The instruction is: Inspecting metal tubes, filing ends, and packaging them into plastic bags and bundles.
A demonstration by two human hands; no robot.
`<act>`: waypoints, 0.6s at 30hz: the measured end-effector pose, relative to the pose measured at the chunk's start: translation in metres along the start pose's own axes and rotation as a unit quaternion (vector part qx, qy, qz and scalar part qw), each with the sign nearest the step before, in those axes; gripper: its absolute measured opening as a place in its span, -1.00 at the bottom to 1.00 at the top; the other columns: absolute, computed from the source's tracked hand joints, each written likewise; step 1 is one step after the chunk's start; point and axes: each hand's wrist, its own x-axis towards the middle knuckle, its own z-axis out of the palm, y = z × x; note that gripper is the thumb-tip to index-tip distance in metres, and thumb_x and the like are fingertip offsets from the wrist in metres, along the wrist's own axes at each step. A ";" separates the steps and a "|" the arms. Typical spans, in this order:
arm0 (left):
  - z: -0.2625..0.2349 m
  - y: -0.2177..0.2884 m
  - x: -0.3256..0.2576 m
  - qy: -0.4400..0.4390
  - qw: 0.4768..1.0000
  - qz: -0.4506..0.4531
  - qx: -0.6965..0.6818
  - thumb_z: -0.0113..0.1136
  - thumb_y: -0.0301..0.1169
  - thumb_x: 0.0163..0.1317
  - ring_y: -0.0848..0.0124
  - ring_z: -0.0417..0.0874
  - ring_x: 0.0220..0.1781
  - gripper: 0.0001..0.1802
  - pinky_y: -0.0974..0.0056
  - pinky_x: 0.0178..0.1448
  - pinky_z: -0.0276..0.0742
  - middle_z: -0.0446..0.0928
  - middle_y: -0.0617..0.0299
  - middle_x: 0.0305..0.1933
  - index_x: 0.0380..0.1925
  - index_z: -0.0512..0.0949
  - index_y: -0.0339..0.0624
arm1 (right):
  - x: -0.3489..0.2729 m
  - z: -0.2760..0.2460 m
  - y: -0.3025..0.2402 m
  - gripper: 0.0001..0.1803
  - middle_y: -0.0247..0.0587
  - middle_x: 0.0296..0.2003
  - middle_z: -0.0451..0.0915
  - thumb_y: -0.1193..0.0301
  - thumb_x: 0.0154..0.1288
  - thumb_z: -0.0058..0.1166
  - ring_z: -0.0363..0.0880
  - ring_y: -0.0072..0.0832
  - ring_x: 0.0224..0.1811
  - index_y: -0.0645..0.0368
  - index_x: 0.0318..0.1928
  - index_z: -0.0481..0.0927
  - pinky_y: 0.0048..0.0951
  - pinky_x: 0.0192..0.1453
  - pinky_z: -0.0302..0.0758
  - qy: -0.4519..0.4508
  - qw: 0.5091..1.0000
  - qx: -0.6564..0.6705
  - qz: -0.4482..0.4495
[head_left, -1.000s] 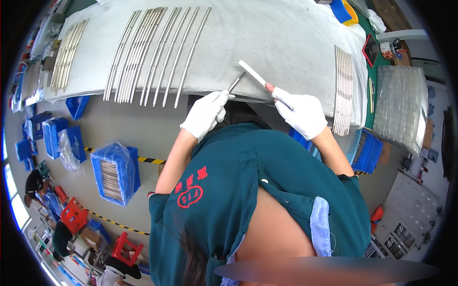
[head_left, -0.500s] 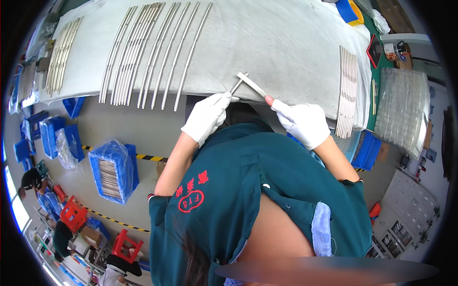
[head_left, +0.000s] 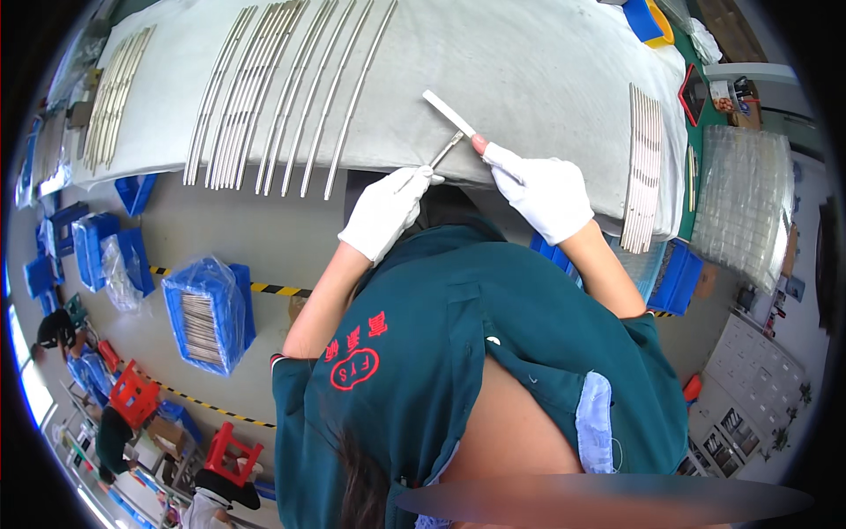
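My left hand (head_left: pixel 384 213), in a white glove, pinches a thin metal rod (head_left: pixel 446 152) whose far end slants up over the table's near edge. My right hand (head_left: pixel 548 197) is gloved too, with a bare fingertip showing, and its fingers close on a flat, whitish stick (head_left: pixel 448 111). The stick's lower end lies close to the rod's tip; whether they touch I cannot tell. To the left, several long silvery rods (head_left: pixel 359 99) lie side by side on the cloth, some spaced apart and some bunched.
Pale cloth (head_left: pixel 529 79) covers the table. At its right end lies a row of metal strips (head_left: pixel 641 167), near a red-edged tablet (head_left: pixel 692 93) and a clear plastic-wrapped stack (head_left: pixel 740 198). A blue bin of rods (head_left: pixel 207 322) stands on the floor at left; people work beyond it.
My right hand has moved left and slightly up, carrying the stick across the rod's tip so more of it extends beyond. My left hand has stayed nearly in place.
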 end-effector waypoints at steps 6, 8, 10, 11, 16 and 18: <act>-0.001 0.000 0.000 -0.011 0.999 -0.025 -0.037 -0.05 -0.30 0.29 0.67 0.17 -0.65 -0.74 0.50 -0.56 0.10 0.27 0.44 -0.65 -0.20 0.57 -0.19 | -0.028 -0.004 0.003 -0.67 -0.22 -0.74 0.43 0.29 0.19 -0.05 0.45 -0.27 -0.71 -0.26 -0.01 0.51 -0.31 -0.61 0.36 -0.012 1.000 -0.019 0.005; 0.000 -0.005 0.002 -0.011 1.000 0.014 -0.018 -0.05 -0.30 0.29 0.67 0.16 -0.67 -0.74 0.49 -0.58 0.08 0.24 0.44 -0.67 -0.21 0.57 -0.18 | -0.016 -0.002 0.002 -0.65 -0.22 -0.73 0.44 0.30 0.19 -0.05 0.45 -0.28 -0.71 -0.27 0.02 0.49 -0.32 -0.61 0.36 0.000 1.000 -0.009 0.005; -0.001 -0.005 0.004 -0.012 1.000 0.025 -0.005 -0.06 -0.30 0.29 0.67 0.16 -0.67 -0.74 0.49 -0.58 0.08 0.24 0.44 -0.67 -0.21 0.57 -0.17 | 0.003 0.003 0.003 -0.69 -0.26 -0.74 0.45 0.29 0.18 -0.07 0.44 -0.32 -0.73 -0.27 -0.04 0.51 -0.33 -0.65 0.34 0.036 0.998 -0.049 0.005; -0.002 -0.004 0.004 -0.010 0.999 0.035 0.008 -0.06 -0.30 0.29 0.67 0.15 -0.68 -0.74 0.49 -0.58 0.08 0.23 0.44 -0.68 -0.22 0.57 -0.17 | 0.002 0.001 0.003 -0.69 -0.26 -0.74 0.45 0.29 0.18 -0.07 0.44 -0.32 -0.73 -0.27 -0.04 0.51 -0.33 -0.65 0.34 0.036 0.998 -0.051 0.009; -0.002 0.001 0.000 -0.016 0.999 -0.006 -0.033 -0.05 -0.31 0.29 0.67 0.16 -0.67 -0.74 0.49 -0.57 0.10 0.24 0.44 -0.68 -0.21 0.57 -0.18 | -0.022 -0.011 0.005 -0.57 -0.27 -0.75 0.42 0.36 0.16 -0.03 0.42 -0.31 -0.73 -0.29 0.07 0.45 -0.34 -0.63 0.33 0.029 0.999 -0.018 -0.027; -0.001 0.000 0.001 -0.014 0.999 -0.020 -0.028 -0.06 -0.31 0.29 0.67 0.17 -0.67 -0.74 0.50 -0.57 0.10 0.24 0.44 -0.68 -0.20 0.57 -0.18 | -0.029 -0.005 0.004 -0.54 -0.29 -0.79 0.37 0.36 0.14 -0.02 0.40 -0.34 -0.75 -0.32 0.09 0.43 -0.34 -0.66 0.32 -0.013 0.997 -0.061 -0.048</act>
